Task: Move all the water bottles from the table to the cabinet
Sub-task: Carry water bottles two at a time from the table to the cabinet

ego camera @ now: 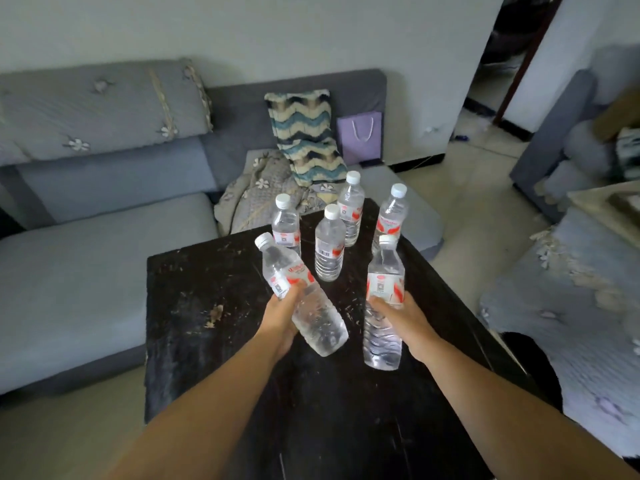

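My left hand (282, 318) grips a clear water bottle (313, 318) with a red and white label, tilted so its white cap points up and left. My right hand (403, 318) grips a second bottle (382, 336), nearly upright. Both bottles are held above the black table (214, 299). Several more bottles with white caps stand upright at the table's far end: one at the left (286, 225), one in the middle (329, 245), one behind it (351, 211), and one at the right (391, 216). No cabinet is in view.
A grey sofa (86, 237) wraps around the table's left and far sides, with a zigzag cushion (304, 136), a crumpled blanket (256, 192) and a purple bag (360, 136) on it. Tiled floor (478, 209) and a doorway lie to the right, beside a covered seat (571, 289).
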{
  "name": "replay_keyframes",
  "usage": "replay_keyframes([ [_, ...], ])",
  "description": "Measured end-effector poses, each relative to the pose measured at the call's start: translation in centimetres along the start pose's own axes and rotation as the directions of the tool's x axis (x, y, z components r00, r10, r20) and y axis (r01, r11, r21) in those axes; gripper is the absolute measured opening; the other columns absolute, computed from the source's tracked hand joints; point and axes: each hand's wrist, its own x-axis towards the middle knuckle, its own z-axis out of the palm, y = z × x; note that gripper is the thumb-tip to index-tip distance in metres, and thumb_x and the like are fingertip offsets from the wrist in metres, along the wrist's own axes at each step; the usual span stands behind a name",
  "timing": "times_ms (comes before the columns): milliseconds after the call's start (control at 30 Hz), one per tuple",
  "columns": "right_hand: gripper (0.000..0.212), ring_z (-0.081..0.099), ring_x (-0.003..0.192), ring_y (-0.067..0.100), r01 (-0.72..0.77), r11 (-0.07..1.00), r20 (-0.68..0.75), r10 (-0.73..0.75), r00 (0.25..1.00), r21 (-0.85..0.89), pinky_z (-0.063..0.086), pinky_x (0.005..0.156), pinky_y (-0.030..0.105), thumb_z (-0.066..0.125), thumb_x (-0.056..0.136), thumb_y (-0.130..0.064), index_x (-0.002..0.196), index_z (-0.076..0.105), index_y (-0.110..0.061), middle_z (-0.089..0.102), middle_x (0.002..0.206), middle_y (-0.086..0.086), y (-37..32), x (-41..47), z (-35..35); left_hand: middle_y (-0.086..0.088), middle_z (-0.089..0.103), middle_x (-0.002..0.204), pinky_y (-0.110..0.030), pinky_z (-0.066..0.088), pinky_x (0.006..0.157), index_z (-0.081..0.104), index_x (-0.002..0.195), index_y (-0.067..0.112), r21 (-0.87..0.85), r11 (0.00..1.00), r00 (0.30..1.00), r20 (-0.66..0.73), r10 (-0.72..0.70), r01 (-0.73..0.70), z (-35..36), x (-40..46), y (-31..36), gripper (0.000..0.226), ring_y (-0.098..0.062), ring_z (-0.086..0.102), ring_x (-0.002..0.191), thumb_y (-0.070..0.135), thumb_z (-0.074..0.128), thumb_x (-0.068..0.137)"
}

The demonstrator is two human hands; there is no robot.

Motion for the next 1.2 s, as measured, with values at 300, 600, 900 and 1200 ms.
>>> replay_keyframes([
  [300, 0.071, 0.066, 0.095, 0.016, -0.104, 0.987, -0.258, 0.07, 0.964, -0.12, 0.053, 0.089, 0.035, 0.075, 0.066, -0.048, 0.123, 0.044, -0.02, 0.063, 0.107, 0.0, 4.3, -12.2, -4.4, -0.007, 0.07, 0.106, -0.032, 0.058, 0.076, 0.059, 0.114, 0.019, 0.408, 0.904, 0.944, 0.329, -0.019, -0.124, 2.2, -7.6, -1.7, 0.027, -0.022, 0.07, 0.096, 0.029, 0.065, 0.089],
  [600, 0.057, 0.061, 0.087, 0.009, -0.11, 0.993, -0.525, 0.071, 0.848, -0.043, 0.047, 0.072, 0.021, 0.079, 0.069, -0.04, 0.115, 0.051, -0.023, 0.062, 0.101, -0.008, 11.9, -24.8, -13.4, -0.002, 0.071, 0.081, -0.026, 0.059, 0.066, 0.065, 0.096, 0.016, 0.59, 0.769, 0.757, 0.612, -0.229, -0.244, 11.5, -14.8, -9.7, 0.015, -0.015, 0.071, 0.072, 0.028, 0.067, 0.087],
  [900, 0.064, 0.059, 0.081, 0.009, -0.198, 0.965, -0.744, 0.258, 0.617, 0.17, 0.044, 0.063, 0.021, 0.079, 0.07, -0.045, 0.117, 0.043, -0.021, 0.06, 0.101, -0.004, 22.7, -43.6, -23.3, 0.001, 0.074, 0.077, -0.022, 0.057, 0.057, 0.067, 0.084, 0.021, 0.656, 0.669, 0.545, 0.723, -0.425, -0.349, 22.3, -29.1, -21.1, 0.011, -0.011, 0.071, 0.067, 0.031, 0.073, 0.083],
  [1200, 0.07, 0.062, 0.097, 0.019, -0.263, 0.875, -0.826, 0.476, 0.304, 0.407, 0.049, 0.082, 0.03, 0.075, 0.07, -0.053, 0.124, 0.047, -0.017, 0.063, 0.108, -0.002, 33.1, -63.3, -24.3, -0.005, 0.071, 0.076, -0.029, 0.053, 0.062, 0.073, 0.087, 0.018, 0.633, 0.577, 0.14, 0.727, -0.673, -0.516, 28.3, -44.6, -32.5, 0.017, -0.018, 0.066, 0.063, 0.034, 0.074, 0.08],
])
